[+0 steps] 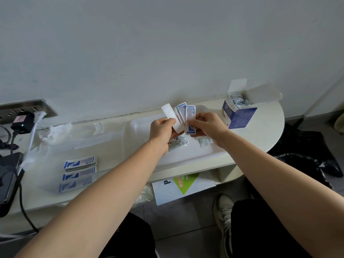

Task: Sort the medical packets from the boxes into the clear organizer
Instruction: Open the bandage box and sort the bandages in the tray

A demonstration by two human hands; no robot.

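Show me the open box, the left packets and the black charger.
open box (243, 117), head view: blue side panel.
left packets (79, 175), head view: middle packet.
black charger (21, 122), head view: its body.

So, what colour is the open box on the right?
The box is white and dark blue, seen best in the head view.

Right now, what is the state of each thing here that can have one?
left hand, grips fanned packets
right hand, pinches the front packet
box, open, flaps up, packets inside
clear organizer, open, some packets inside
loose packets, lying flat on table
charger, plugged in, green light on
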